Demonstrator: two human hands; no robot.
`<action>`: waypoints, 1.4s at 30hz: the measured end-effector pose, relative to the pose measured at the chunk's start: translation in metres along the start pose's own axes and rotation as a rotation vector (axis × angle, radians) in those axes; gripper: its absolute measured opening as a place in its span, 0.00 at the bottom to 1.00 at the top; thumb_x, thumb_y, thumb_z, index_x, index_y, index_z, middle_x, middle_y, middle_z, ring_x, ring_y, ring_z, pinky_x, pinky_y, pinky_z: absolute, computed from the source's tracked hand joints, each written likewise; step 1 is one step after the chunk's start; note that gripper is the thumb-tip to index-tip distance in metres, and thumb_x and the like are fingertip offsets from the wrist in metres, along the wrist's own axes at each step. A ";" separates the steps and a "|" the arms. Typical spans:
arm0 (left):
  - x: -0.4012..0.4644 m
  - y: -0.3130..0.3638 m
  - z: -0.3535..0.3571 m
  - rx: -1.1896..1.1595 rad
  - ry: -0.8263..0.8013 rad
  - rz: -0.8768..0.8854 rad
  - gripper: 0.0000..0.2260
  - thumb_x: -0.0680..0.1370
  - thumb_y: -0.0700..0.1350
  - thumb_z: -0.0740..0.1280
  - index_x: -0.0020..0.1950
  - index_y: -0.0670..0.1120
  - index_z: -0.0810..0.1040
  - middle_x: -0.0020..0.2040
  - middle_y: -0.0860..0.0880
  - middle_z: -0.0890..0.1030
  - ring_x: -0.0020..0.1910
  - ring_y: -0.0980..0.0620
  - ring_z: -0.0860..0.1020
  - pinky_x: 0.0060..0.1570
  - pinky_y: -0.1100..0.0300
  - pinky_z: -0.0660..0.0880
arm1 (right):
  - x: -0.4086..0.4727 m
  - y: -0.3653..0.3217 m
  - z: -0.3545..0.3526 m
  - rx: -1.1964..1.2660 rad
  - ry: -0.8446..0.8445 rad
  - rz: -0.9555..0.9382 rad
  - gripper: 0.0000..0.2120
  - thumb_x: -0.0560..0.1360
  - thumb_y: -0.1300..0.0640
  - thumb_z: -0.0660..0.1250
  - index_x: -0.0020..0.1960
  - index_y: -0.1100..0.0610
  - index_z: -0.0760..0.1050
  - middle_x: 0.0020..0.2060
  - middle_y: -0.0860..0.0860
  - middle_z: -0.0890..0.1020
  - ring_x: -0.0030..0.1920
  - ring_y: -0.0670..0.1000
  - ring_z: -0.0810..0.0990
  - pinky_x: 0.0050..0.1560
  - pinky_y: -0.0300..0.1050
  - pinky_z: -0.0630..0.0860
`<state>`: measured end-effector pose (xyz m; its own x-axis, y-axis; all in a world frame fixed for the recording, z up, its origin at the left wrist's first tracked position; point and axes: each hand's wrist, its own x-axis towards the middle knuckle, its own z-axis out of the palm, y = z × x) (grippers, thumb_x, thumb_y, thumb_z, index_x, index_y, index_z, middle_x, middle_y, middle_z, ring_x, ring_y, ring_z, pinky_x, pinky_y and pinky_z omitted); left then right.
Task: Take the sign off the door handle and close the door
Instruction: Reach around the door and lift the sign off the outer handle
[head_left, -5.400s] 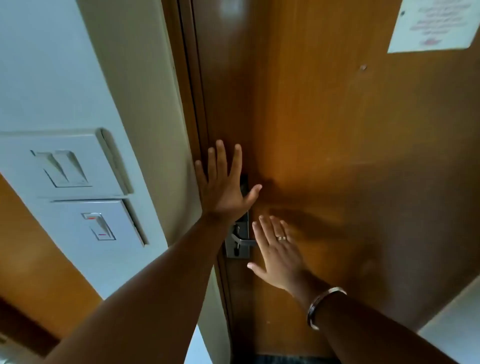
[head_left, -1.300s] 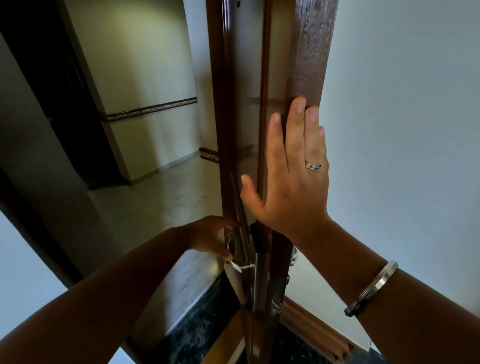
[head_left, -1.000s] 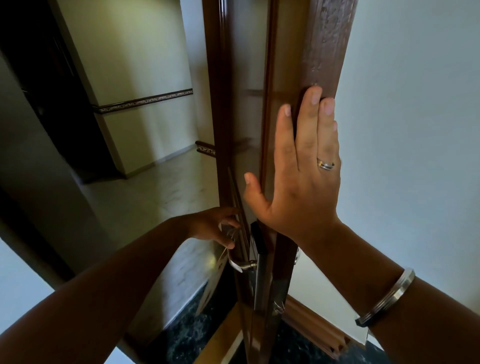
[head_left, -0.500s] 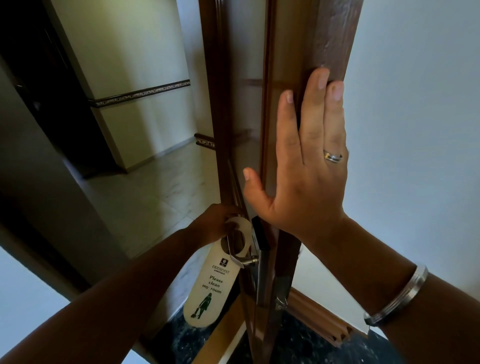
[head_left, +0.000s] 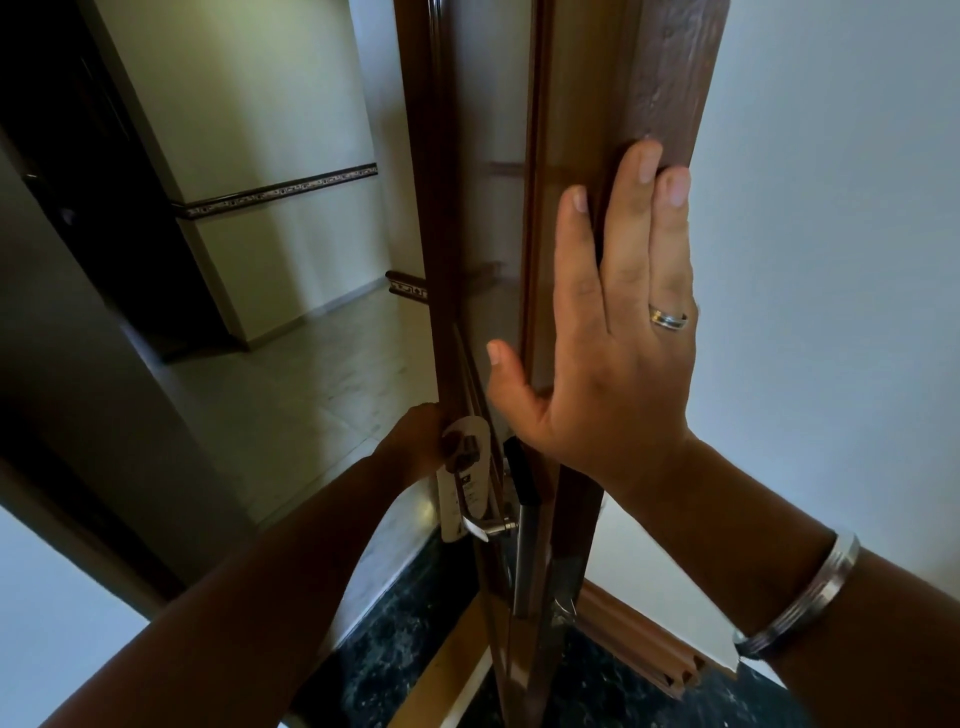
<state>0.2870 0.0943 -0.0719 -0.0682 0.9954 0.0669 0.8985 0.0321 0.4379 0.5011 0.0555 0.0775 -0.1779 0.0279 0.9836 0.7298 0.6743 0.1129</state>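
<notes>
Fingers of the left hand (head_left: 415, 441) are curled round the top loop of the sign (head_left: 462, 488), pinching it just above the door handle (head_left: 491, 527); the fingertips themselves are hidden behind the card, so how tightly they close cannot be told. The arm reaches round the outer face of the door (head_left: 483, 208), which stands open and nearly edge-on to the camera, and that reach seems the reason for the grip: the sign hangs on the corridor side, so it has to be lifted clear from there. Just below the fingers the sign shows as a narrow white card with a rounded top and a cut-out hole, seen almost on edge, with a small dark mark and some print too foreshortened to read. Its lower end lies against or just behind the metal lever; whether the loop has cleared the lever is not plain.

Further right, the right hand (head_left: 618, 332) lies flat and spread wide on the door's edge, holding nothing, with a ring (head_left: 667, 318) on one finger and a bracelet (head_left: 800, 597) on the wrist. The palm pressed there probably steadies the door so it does not swing while the sign comes off, and it is well placed to push it shut afterwards.
</notes>
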 end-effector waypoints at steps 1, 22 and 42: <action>-0.004 -0.002 -0.004 0.032 0.012 -0.041 0.09 0.80 0.41 0.65 0.58 0.40 0.77 0.50 0.46 0.81 0.48 0.47 0.81 0.44 0.59 0.76 | 0.000 -0.001 0.000 0.003 0.002 0.002 0.36 0.74 0.45 0.66 0.73 0.66 0.65 0.71 0.69 0.68 0.74 0.66 0.61 0.69 0.64 0.69; -0.170 -0.039 -0.115 0.577 -0.093 -0.327 0.11 0.78 0.46 0.65 0.59 0.48 0.79 0.52 0.49 0.81 0.51 0.50 0.79 0.47 0.56 0.78 | 0.014 -0.110 0.030 0.127 -0.015 -0.107 0.22 0.83 0.64 0.52 0.76 0.63 0.61 0.73 0.67 0.66 0.74 0.67 0.59 0.77 0.60 0.58; -0.322 -0.023 -0.211 0.461 0.217 -0.549 0.10 0.81 0.52 0.63 0.56 0.50 0.81 0.52 0.50 0.81 0.51 0.49 0.78 0.47 0.53 0.75 | -0.009 -0.226 0.052 0.609 -0.395 -0.415 0.32 0.76 0.58 0.65 0.77 0.62 0.59 0.77 0.62 0.60 0.77 0.63 0.58 0.76 0.58 0.52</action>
<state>0.1967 -0.2456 0.0857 -0.6002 0.7870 0.1427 0.7982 0.6009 0.0426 0.3035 -0.0583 0.0357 -0.6547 -0.1302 0.7446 0.0895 0.9648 0.2474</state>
